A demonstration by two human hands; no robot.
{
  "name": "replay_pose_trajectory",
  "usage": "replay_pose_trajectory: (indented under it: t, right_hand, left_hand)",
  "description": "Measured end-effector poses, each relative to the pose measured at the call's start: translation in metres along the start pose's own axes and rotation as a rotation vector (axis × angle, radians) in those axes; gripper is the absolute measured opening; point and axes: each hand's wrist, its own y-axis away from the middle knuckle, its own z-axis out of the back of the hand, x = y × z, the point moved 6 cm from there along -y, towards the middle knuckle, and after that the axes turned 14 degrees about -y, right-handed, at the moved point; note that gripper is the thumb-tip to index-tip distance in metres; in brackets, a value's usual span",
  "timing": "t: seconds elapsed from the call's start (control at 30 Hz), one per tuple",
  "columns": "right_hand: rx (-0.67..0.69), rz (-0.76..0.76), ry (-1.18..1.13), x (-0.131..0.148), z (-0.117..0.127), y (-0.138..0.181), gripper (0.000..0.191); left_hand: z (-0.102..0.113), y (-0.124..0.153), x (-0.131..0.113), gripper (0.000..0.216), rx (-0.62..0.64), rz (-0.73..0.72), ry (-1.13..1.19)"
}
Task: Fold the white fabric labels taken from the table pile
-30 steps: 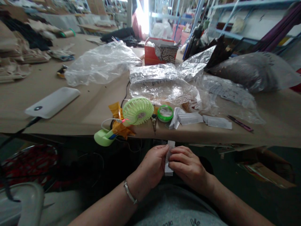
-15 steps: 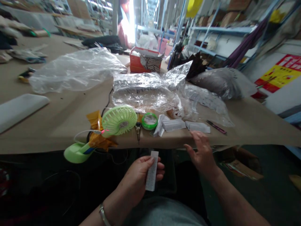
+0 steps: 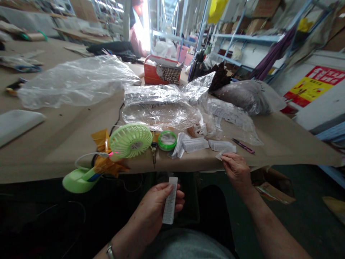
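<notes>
- Left hand (image 3: 154, 202) is gripping a printed paper strip (image 3: 169, 204), fingers curled.
- At its two o'clock, right hand (image 3: 238, 171) is pinching a pale slip (image 3: 220, 155) between closed fingertips.
- Printed labels (image 3: 221, 145) are lying on the worktop (image 3: 285, 144) at right hand's eleven o'clock.

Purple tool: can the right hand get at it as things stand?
Probably yes: the purple tool lies uncovered just beyond the right hand, though that hand seems to be pinching a slip.

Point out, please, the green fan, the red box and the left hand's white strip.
Green fan (image 3: 130, 141), head view: its round grille.
Red box (image 3: 152, 74), head view: its front wall.
White strip (image 3: 169, 205), head view: its middle.
</notes>
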Motion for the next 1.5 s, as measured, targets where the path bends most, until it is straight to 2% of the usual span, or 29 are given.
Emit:
replay_pose_trajectory:
  t: [0.13, 0.23, 0.27, 0.33, 0.4, 0.5, 0.73, 0.97, 1.1, 1.23, 1.33, 1.43, 1.5]
  right_hand:
    - [-0.133, -0.079, -0.224, 0.010, 0.007, -0.005, 0.011]
    - [-0.195, -0.051, -0.504, 0.054, 0.004, -0.011, 0.014]
    - [-0.175, -0.005, -0.614, 0.075, -0.001, -0.014, 0.018]
    - [-0.012, 0.138, -0.761, 0.122, -0.016, -0.016, 0.021]
    - [0.113, 0.304, -0.798, 0.161, -0.029, -0.015, 0.018]
    - [0.179, 0.417, -0.760, 0.187, -0.045, -0.012, 0.013]
    - [0.267, 0.433, -0.682, 0.188, -0.057, -0.007, 0.013]
    - [0.343, 0.406, -0.636, 0.189, -0.062, -0.006, 0.016]
    - [0.329, 0.405, -0.636, 0.189, -0.061, -0.007, 0.015]
    - [0.337, 0.375, -0.691, 0.187, -0.060, -0.004, 0.015]
    - [0.271, 0.207, -0.838, 0.172, -0.057, -0.004, 0.022]
    - [0.192, -0.165, -1.002, 0.143, -0.061, -0.008, 0.012]
    - [0.282, -0.430, -1.167, 0.129, -0.075, -0.008, 0.015]
  left_hand:
    - [0.000, 0.000, 0.000, 0.012, 0.001, 0.003, 0.013]
    - [-0.004, 0.002, -0.001, 0.013, 0.040, -0.008, 0.027]
    - [-0.005, 0.003, -0.002, 0.013, 0.062, -0.019, 0.037]
    - [-0.009, 0.004, -0.006, 0.012, 0.106, -0.072, 0.072]
    - [-0.011, 0.005, -0.010, 0.011, 0.151, -0.144, 0.114]
    - [-0.009, 0.003, -0.011, 0.013, 0.179, -0.200, 0.180]
    - [0.008, -0.005, -0.005, 0.010, 0.091, -0.222, 0.239]
    - [0.011, -0.001, -0.006, 0.013, 0.034, -0.201, 0.252]
    - [0.009, 0.000, -0.005, 0.018, 0.072, -0.201, 0.274]
    - [0.008, -0.001, -0.004, 0.011, 0.093, -0.193, 0.243]
    - [0.007, 0.002, -0.004, 0.010, 0.133, -0.163, 0.173]
    - [0.003, 0.011, -0.004, 0.016, 0.202, -0.107, 0.067]
    - [0.001, 0.016, -0.005, 0.016, 0.230, -0.090, 0.023]
